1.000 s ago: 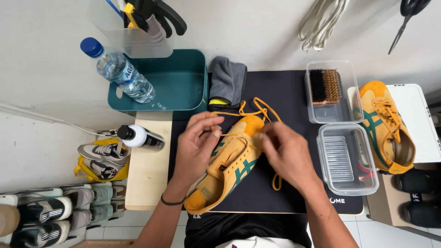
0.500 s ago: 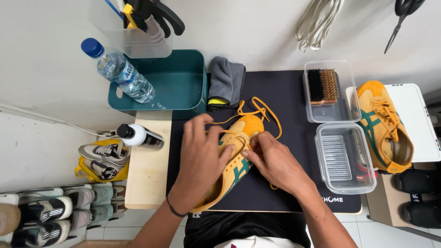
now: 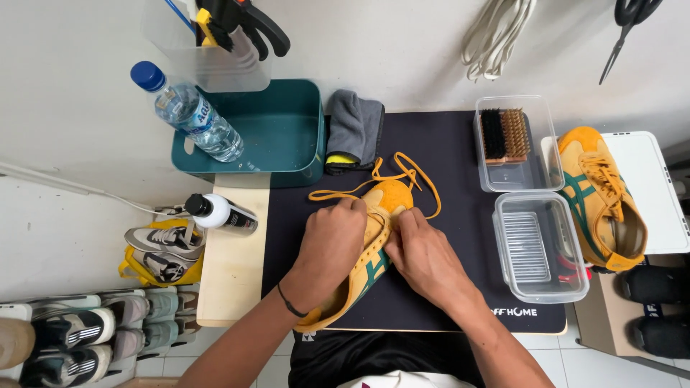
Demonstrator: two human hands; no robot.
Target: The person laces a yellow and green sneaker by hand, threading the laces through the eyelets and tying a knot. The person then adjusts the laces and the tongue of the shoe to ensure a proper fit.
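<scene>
At the centre of the frame, a yellow suede sneaker with teal side stripes (image 3: 374, 251) is lying on the black rubber mat (image 3: 445, 158) covering the desk, its long axis running diagonally from the toe at upper right to the heel at lower left. The left hand (image 3: 332, 248) is curling over the sneaker's near side, fingers closed on the upper by the eyelets, while the right hand (image 3: 424, 255) is pressing in from the opposite flank, fingers pinched shut at the tongue. Both hands are sitting equally close, meeting across the lacing. The loose flat yellow lace (image 3: 402, 176) is trailing toward the upper centre, ending near a folded grey cloth (image 3: 356, 129).
</scene>
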